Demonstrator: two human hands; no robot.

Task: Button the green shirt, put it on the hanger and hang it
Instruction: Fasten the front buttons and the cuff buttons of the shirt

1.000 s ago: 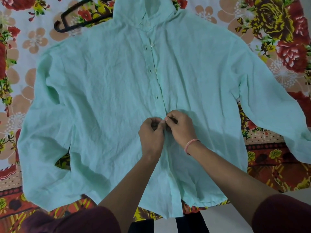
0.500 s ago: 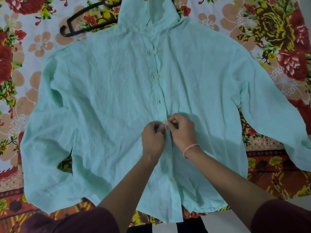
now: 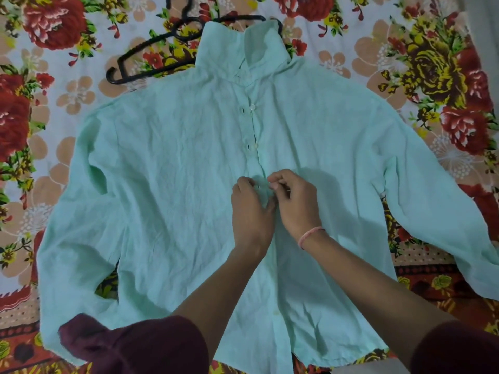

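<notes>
A home, most likely a bedroom, is indicated: the view is filled by a printed sheet point(image 3: 405, 63) with large red and yellow roses on a pale ground, spread flat as on a bed or mattress. Its red-and-orange border band is seen at 4 o'clock. A green shirt point(image 3: 175, 184) is laid out on it, and a black hanger point(image 3: 151, 54) lies at 11 o'clock, partly hidden by the collar.

Pretty loud floral bedsheet point(image 3: 348, 31) here, big red and yellow roses on white, darker red patterned border point(image 3: 437, 276) along the near edge.
</notes>
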